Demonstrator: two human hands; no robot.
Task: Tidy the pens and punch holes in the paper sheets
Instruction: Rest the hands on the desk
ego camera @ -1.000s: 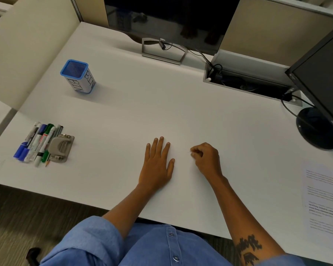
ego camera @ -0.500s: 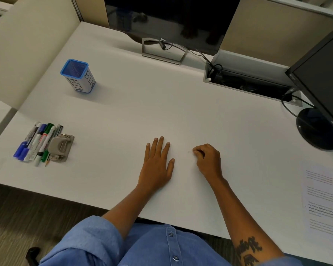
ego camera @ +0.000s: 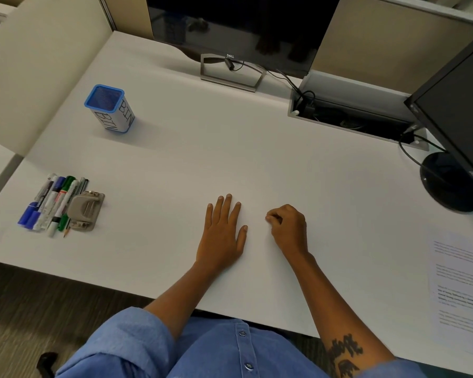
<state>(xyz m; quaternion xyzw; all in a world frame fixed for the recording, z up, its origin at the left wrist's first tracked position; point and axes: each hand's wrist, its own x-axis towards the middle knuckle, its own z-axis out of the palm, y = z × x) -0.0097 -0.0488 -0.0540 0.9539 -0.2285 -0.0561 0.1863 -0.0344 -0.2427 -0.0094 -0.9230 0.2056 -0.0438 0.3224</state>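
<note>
Left hand (ego camera: 222,236): fingers straight and slightly spread, palm flat on the white desk (ego camera: 257,159), holding nothing. Right hand (ego camera: 288,230): fingers curled under into a loose fist, fingertips (ego camera: 269,218) pinched together against the desk surface; cannot tell whether anything is held between them. The two hands lie just beside each other, apart, near the desk's front edge.

Landmark: the hole punch (ego camera: 84,211), grey, lying flat well to the left of the left hand. Pens (ego camera: 52,204) lie in a tight row touching the punch's left side, mixed blue, green and white markers, with a pencil (ego camera: 66,232) tip showing at the near end. Behind the punch, toward the back of the desk, stands a blue-rimmed cup (ego camera: 110,109) lettered "BIN", upright, well apart from the pens. Far to the right of the punch, past both hands, printed paper sheets (ego camera: 460,285) lie flat at the desk's right edge.

Right forearm bears a dark tattoo (ego camera: 344,353).
</note>
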